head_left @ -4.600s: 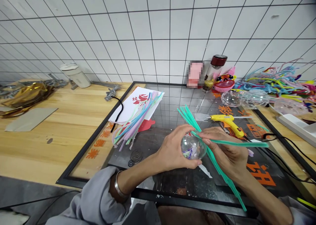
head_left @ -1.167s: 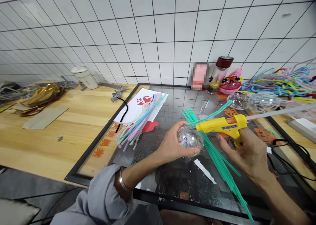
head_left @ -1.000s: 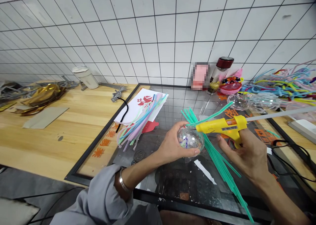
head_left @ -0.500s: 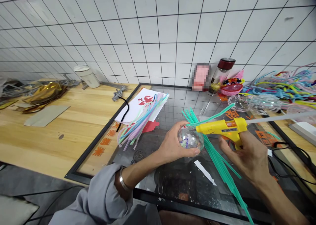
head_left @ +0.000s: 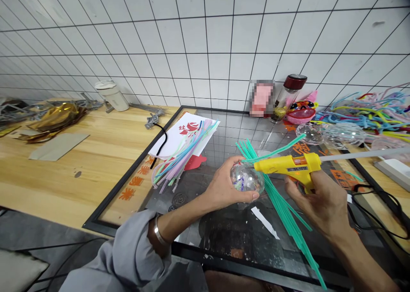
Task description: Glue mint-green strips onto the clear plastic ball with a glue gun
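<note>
White paper strip [head_left: 265, 223] on counter [head_left: 221, 143], five o'clock from clear ball [head_left: 248, 186]. Left hand [head_left: 221, 185] curled round ball; right hand [head_left: 326, 202] wrapped round yellow glue gun [head_left: 285, 164], its tip at ball's upper edge. Green stick [head_left: 278, 151] at ball's twelve o'clock. Pastel sticks [head_left: 184, 155], ten o'clock; lidded bottle [head_left: 294, 82], one o'clock.

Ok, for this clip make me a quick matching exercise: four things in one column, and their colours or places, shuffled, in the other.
Things:
1. glue gun
2. clear ball
3. stem bundle
4. white sheet with a red design

Colours or places:
A. partly under the pastel strips
B. green, lying slantwise
C. in the right hand
D. in the left hand

Pairs: 1-C, 2-D, 3-B, 4-A
</note>
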A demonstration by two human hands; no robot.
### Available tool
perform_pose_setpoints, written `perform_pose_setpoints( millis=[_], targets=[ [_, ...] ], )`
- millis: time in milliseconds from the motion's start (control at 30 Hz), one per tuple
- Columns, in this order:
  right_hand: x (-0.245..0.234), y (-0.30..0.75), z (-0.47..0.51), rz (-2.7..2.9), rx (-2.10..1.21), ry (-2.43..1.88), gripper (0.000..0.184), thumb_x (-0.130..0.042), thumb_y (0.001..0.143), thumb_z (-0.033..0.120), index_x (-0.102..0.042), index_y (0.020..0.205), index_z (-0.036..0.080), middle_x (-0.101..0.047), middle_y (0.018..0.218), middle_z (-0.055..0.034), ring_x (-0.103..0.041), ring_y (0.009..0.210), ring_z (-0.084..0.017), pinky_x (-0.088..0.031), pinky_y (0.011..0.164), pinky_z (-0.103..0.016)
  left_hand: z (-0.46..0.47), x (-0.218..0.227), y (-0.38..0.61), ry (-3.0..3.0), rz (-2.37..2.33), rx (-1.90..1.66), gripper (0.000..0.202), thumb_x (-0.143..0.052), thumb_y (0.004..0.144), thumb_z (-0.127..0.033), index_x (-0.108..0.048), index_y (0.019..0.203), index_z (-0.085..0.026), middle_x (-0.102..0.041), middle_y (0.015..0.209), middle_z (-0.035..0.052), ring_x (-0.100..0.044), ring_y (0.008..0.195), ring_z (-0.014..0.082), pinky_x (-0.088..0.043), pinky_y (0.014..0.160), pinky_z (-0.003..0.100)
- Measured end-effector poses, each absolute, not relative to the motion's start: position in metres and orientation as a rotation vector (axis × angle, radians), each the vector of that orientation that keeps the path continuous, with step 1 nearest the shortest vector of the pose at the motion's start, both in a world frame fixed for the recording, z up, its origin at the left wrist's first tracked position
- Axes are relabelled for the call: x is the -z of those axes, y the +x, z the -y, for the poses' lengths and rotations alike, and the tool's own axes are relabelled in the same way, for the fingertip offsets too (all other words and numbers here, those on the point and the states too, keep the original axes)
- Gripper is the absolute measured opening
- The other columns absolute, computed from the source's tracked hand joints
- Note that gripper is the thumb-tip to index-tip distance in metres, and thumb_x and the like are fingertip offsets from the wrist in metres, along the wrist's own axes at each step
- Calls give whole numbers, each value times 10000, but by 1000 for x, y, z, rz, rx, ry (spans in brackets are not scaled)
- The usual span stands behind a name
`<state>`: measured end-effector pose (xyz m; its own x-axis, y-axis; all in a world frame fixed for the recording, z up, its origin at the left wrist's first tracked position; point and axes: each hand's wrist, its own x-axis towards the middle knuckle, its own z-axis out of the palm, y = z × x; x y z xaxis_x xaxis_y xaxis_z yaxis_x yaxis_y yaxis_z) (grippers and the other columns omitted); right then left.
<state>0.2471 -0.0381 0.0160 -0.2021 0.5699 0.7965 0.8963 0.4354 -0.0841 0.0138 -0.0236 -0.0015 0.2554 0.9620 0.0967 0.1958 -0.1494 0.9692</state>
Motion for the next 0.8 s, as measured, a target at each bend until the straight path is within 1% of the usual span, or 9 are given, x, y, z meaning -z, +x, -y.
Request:
perform_pose_setpoints(
  millis=[167, 467, 600, 800],
  targets=[
    [-15, 248, 39, 1901, 515, -1276, 345, -622, 818, 341, -348, 626, 258, -366, 519, 66, -343, 424, -101, -238, 439, -264, 24, 2, 14, 1576, -1108, -1009, 802, -871, 552, -321, -506, 1256, -199, -645, 1200, 82, -638, 1082, 274, -507, 936, 390],
    [-14, 247, 39, 1887, 530, -1275, 352, -614, 828, 332, -337, 622, 259, -350, 525, 67, -332, 426, -100, -228, 437, -274, 24, 1, 15, 1579, -1112, -1019, 798, -873, 544, -313, -514, 1245, -189, -644, 1192, 85, -632, 1082, 276, -497, 946, 400],
    [-15, 247, 39, 1885, 513, -1298, 390, -607, 825, 332, -287, 612, 262, -299, 511, 75, -289, 410, -94, -210, 427, -278, 24, 1, 14, 1577, -1103, -1020, 789, -877, 546, -318, -518, 1238, -197, -645, 1190, 81, -637, 1069, 268, -508, 922, 383],
    [-18, 247, 39, 1895, 494, -1260, 376, -588, 840, 311, -286, 622, 263, -293, 513, 76, -280, 402, -91, -203, 424, -278, 23, 3, 14, 1575, -1091, -1024, 787, -876, 553, -323, -514, 1242, -208, -643, 1185, 75, -642, 1051, 259, -522, 901, 377]
  ],
)
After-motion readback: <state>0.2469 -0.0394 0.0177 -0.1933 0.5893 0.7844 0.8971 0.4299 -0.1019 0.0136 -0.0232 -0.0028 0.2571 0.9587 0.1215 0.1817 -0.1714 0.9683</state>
